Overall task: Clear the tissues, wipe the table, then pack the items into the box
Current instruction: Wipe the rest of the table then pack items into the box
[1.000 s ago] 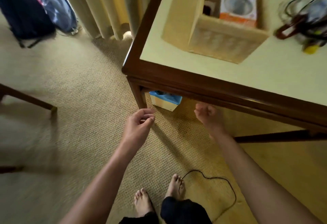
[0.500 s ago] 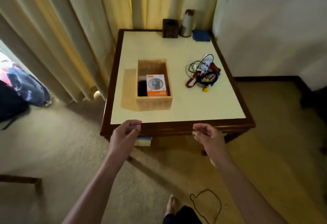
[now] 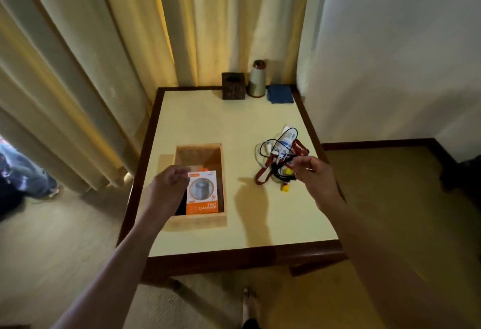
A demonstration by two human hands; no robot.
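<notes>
- As my right hand (image 3: 316, 175) reaches over the right half of the table, its fingers (image 3: 299, 163) curl in toward the cable tangle (image 3: 277, 150), tips at the black cord. Whether they actually grip it, I cannot tell.
- Left hand (image 3: 169, 181): hangs over the left wall of the box, fingers loosely curled, nothing in them. My reading is that it waits there to steady the box or guide the load in.
- Cable tangle: lies on the table to the right of the box, apart from it. Black and white cords, with a red strap (image 3: 261, 175) and a small yellow piece (image 3: 285, 187) mixed in. It is one heap, so it probably lifts as one, though loose loops may trail.
- Box (image 3: 199, 220): open-topped, on the left half of the table. One flap (image 3: 166, 158) is folded flat outward to the left, which keeps the mouth unobstructed. The orange charger carton (image 3: 203, 193) lies face up at the near end. The far end looks free, likely room for the cables.
- Table (image 3: 208, 120): no loose tissues visible on it, so I judge the clearing done and the packing in hand.
- Far edge: a dark tissue holder (image 3: 233, 86), a flask (image 3: 257, 79) and a folded blue cloth (image 3: 280, 93) sit in a row, well apart from the work, probably parked out of the way.
</notes>
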